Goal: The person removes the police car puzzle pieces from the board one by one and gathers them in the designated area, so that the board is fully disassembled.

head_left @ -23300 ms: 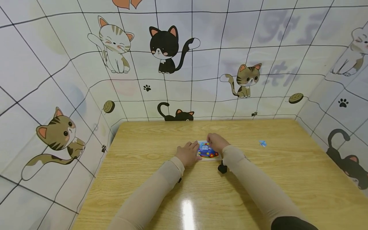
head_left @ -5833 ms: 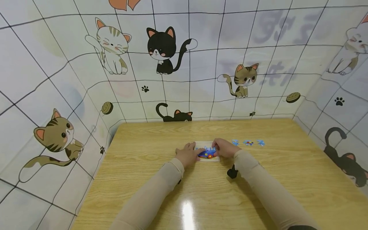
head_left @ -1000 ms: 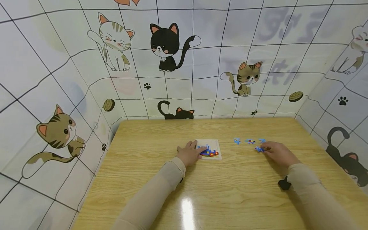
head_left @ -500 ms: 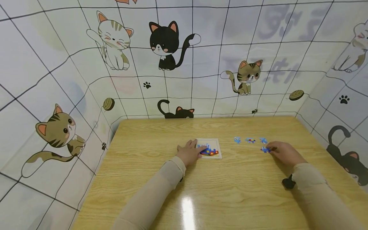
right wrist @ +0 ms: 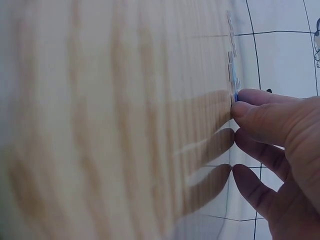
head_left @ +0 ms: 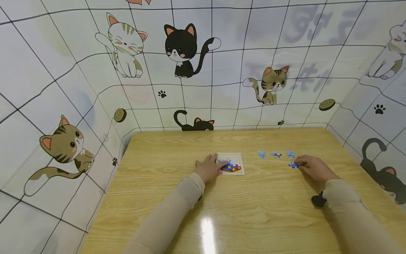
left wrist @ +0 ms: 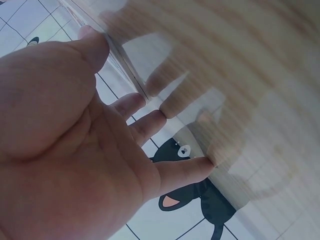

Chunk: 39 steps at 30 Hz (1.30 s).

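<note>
A small jigsaw puzzle in a pale frame, with a blue and red vehicle picture, lies flat on the wooden table. My left hand rests across its left edge, fingers mostly straight, covering part of the picture. In the left wrist view that hand touches the table and the frame's edge. To the right, my right hand pinches a blue jigsaw piece at the table surface. The right wrist view has the thumb and index finger of the hand at the piece's edge, other fingertips touching the table.
Behind the pinched piece, several loose parts lie in a row: a blue piece, a multicoloured piece and another blue piece. A cat-patterned cloth wall encloses the back and sides of the table.
Loose pieces at the right have grown from one to several, and the picture lost its upper part. My right hand has carried a piece rightward from the puzzle; the left stays on the frame.
</note>
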{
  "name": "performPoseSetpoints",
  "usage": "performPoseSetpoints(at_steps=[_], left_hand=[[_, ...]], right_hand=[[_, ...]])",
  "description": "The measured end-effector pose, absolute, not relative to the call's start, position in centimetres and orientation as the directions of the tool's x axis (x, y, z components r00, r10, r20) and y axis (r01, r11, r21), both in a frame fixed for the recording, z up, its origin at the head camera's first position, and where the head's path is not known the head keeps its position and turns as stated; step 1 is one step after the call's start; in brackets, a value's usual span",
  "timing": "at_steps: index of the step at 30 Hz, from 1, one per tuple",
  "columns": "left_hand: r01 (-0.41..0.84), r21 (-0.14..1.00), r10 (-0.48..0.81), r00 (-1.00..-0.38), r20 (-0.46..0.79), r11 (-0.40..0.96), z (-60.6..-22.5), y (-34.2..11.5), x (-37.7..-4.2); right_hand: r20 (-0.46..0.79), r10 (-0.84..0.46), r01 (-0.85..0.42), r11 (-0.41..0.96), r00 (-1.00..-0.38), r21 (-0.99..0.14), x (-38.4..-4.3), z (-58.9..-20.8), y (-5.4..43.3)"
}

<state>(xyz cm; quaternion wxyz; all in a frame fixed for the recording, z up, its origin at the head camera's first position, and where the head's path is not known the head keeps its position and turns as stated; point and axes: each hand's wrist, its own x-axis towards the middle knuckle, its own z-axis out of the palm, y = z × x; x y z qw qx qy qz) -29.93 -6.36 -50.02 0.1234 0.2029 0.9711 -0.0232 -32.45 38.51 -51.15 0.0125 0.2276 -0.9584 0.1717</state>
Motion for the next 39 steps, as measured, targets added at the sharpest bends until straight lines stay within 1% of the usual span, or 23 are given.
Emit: performPoseSetpoints(at_steps=[6,13,20,24,27,30,35,39], left_hand=[[0.402,0.013,0.392,-0.885,-0.252,0.916,-50.0,-6.3,-29.9],[0.398,0.025,0.391,-0.887,-0.247,0.917,-49.7,-6.4,-29.8],[0.395,0.010,0.386,-0.890,-0.242,0.918,-49.8,-6.4,-29.8],[0.396,-0.001,0.383,-0.891,-0.242,0.918,-50.0,-6.4,-29.8],[0.392,-0.004,0.380,-0.894,-0.237,0.920,-50.0,-6.3,-29.8],[0.383,0.002,0.374,-0.900,-0.222,0.924,-49.9,-6.4,-29.7],[0.380,0.036,0.380,-0.904,-0.197,0.924,-49.8,-6.5,-29.6],[0.375,0.073,0.382,-0.905,-0.184,0.924,-49.6,-6.4,-29.5]], right_hand=[[0.096,-0.415,-0.421,0.836,-0.905,-0.352,-32.2,-51.2,38.7],[0.090,-0.389,-0.395,0.850,-0.917,-0.348,-32.1,-51.0,38.5],[0.092,-0.378,-0.385,0.850,-0.921,-0.359,-32.2,-50.8,38.1],[0.115,-0.372,-0.388,0.855,-0.921,-0.345,-32.3,-50.2,37.3],[0.155,-0.375,-0.406,0.845,-0.914,-0.349,-32.3,-49.5,35.3],[0.172,-0.407,-0.441,0.802,-0.897,-0.402,-32.5,-48.8,32.0],[0.136,-0.485,-0.485,0.726,-0.864,-0.487,-32.6,-48.5,25.9],[0.114,-0.541,-0.518,0.693,-0.833,-0.502,-33.0,-48.6,21.5]])
